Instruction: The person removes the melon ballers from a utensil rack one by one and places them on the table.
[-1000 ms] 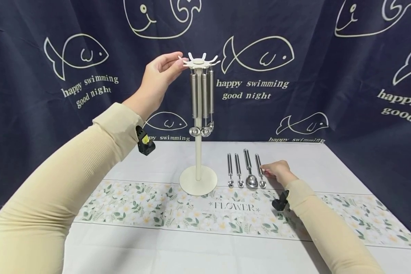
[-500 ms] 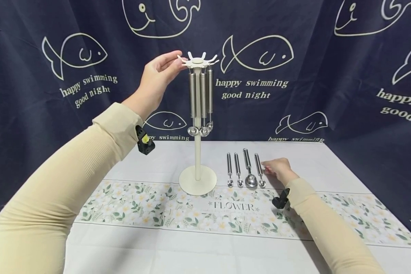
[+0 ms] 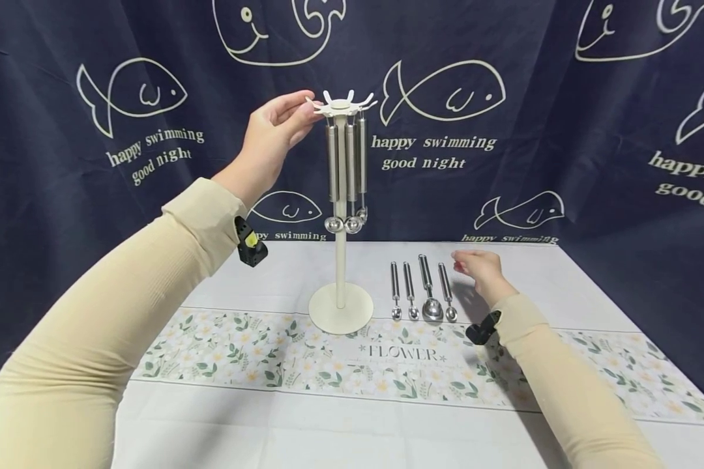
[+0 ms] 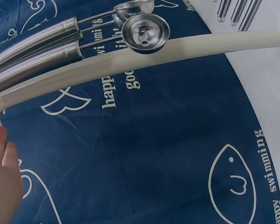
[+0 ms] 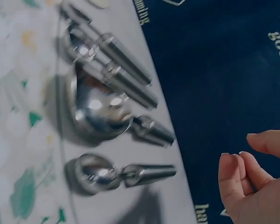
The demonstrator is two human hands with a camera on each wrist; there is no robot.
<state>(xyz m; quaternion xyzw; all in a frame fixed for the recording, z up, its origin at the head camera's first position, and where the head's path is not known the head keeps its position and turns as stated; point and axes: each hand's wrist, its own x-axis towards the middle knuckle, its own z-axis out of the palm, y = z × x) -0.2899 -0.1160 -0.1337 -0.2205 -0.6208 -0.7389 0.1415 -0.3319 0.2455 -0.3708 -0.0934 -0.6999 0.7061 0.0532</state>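
A cream utensil stand (image 3: 340, 260) with a ring of hooks on top holds several hanging steel scoops (image 3: 352, 163). My left hand (image 3: 270, 137) pinches a hook on the stand's left side; in the left wrist view, its fingertips (image 4: 0, 140) reach the top. On the table lie two small scoops (image 3: 395, 290) on the left, a large-bowled scoop (image 3: 431, 306), and another small melon-baller-like scoop (image 3: 447, 293) at the right end. Just right of that last handle's end, my right hand (image 3: 481, 270) hovers apart from it, fingers loosely bent and holding nothing.
A floral runner (image 3: 240, 352) crosses the white table (image 3: 387, 430), under the front of the stand's round base (image 3: 340, 319). Behind the table hangs a dark blue curtain (image 3: 340, 39) with fish drawings. Black wrist cameras (image 3: 249, 241) sit on both sleeves.
My right hand has moved away from beside the rightmost scoop's handle, farther back on the table. The left hand keeps its hold on the stand, and the scoops stay put.
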